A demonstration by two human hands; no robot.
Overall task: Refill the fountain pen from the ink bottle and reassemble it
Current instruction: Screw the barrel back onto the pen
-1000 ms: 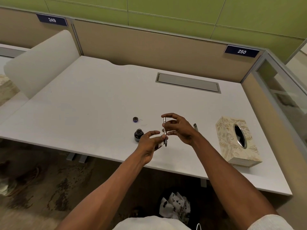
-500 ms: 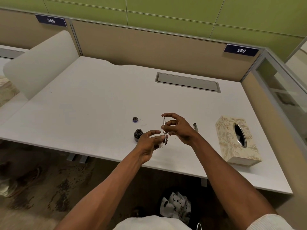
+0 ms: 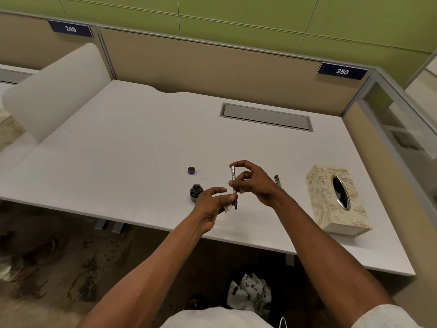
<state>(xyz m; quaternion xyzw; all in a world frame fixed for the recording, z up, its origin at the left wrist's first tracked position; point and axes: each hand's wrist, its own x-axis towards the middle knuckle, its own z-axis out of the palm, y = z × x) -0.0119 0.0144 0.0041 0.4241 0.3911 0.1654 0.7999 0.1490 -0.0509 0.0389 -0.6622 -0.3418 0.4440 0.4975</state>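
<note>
Where the white desk [image 3: 118, 143] met the beige partition [image 3: 212, 67], a grey cable flap [image 3: 266, 117] lay flush in the surface, and number plates reading 249 [image 3: 70, 28] and 250 [image 3: 342, 71] were fixed along the top rail. A patterned tissue box [image 3: 335, 200] stood near the desk's right front corner, its oval opening facing up. Under the desk a bin [image 3: 248, 294] held crumpled, ink-spotted tissues.

The person's right hand [image 3: 256, 183] was raised above the desk's front area, fingers curled, pinching the fountain pen [image 3: 233, 183] at its upper part between thumb and fingertips. The pen stood nearly upright, dark tip pointing down, clear of the desk. The left hand [image 3: 212, 204] was just below it, thumb and forefinger closed on the pen's lower end, with a small white tissue scrap [image 3: 228, 209] tucked in the same grip; its remaining fingers were loosely extended.

The ink bottle [image 3: 195, 191] stood uncapped on the desk immediately left of the left hand. Its cap [image 3: 191, 170] lay apart from it, farther back, open side up. A slim pen part [image 3: 277, 180] lay on the desk just right of the right wrist, partly hidden; which part it was could not be determined.
</note>
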